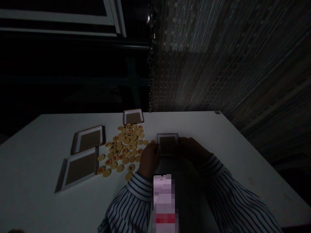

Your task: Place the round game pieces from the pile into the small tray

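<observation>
A small shallow tray with a pale rim and a brown-grey base is held between my two hands, in the middle of the white table. My left hand closes on the tray's left edge. At its right edge, my right hand also has its fingers closed, though deep shadow hides most of them. Left of my left hand lies a loose spread of round wooden Chinese chess pieces. Some show red or black characters; others are plain side up. One piece lies close by the held tray's left side.
Two similar trays lie at the left, touching or nearly so. Another tray stands beyond the pieces. A lit phone is between my forearms. A bead-like string curtain hangs behind the white table. The room is dim.
</observation>
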{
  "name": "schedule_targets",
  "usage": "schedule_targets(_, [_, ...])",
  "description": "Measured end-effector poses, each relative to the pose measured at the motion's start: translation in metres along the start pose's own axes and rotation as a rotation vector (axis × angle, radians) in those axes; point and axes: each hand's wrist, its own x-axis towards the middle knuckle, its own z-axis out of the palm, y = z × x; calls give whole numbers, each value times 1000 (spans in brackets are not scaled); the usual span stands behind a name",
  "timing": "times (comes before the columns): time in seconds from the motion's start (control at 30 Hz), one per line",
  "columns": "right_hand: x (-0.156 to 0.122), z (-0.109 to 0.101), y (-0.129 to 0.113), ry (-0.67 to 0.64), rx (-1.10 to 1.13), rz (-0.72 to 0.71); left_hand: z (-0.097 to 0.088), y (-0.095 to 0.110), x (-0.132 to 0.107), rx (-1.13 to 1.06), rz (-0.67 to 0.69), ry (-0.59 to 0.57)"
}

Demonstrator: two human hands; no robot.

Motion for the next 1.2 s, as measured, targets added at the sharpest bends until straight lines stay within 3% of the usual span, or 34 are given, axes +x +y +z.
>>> schedule_targets(0.83, [-2,0,3,9,41,-20,1,-1,0,-2,1,24])
schedule_targets(0.9, [-6,1,8,39,65,16,1,-1,0,4,1,23])
schedule_targets(1.1, [-23,20,10,138,241,302,2,-2,0,11,6,23])
schedule_targets(1.2, [-28,30,6,140,384,323,2,-2,0,-2,-4,14])
